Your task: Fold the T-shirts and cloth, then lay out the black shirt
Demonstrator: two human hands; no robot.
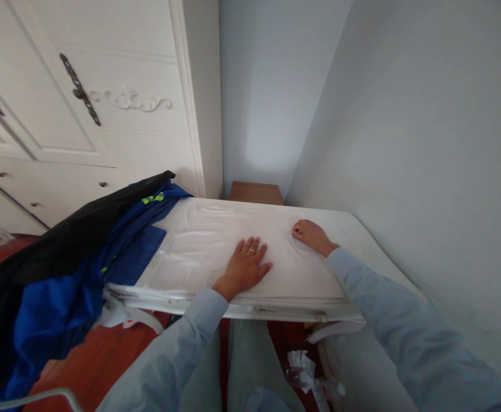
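A thin, slightly see-through white sheet (198, 246), plastic or cloth, lies with wrinkles across the white tabletop (357, 240). My left hand (245, 266) rests flat on it, fingers spread, a ring on one finger. To the right, my right hand (312, 236) is closed in a fist at the sheet's right part, where creases run toward the fingers; it appears to pinch the sheet there. At the sheet's left end lies a blue and black garment (74, 257) with yellow-green marks, hanging over the table's left side.
A white wardrobe (138, 68) with dark metal handles stands at the back left. Grey walls (426, 143) border the table at the back and right. Behind the table is a brown wooden box-like piece (256, 192). Crumpled clear plastic and paper (304, 369) lie on the red floor.
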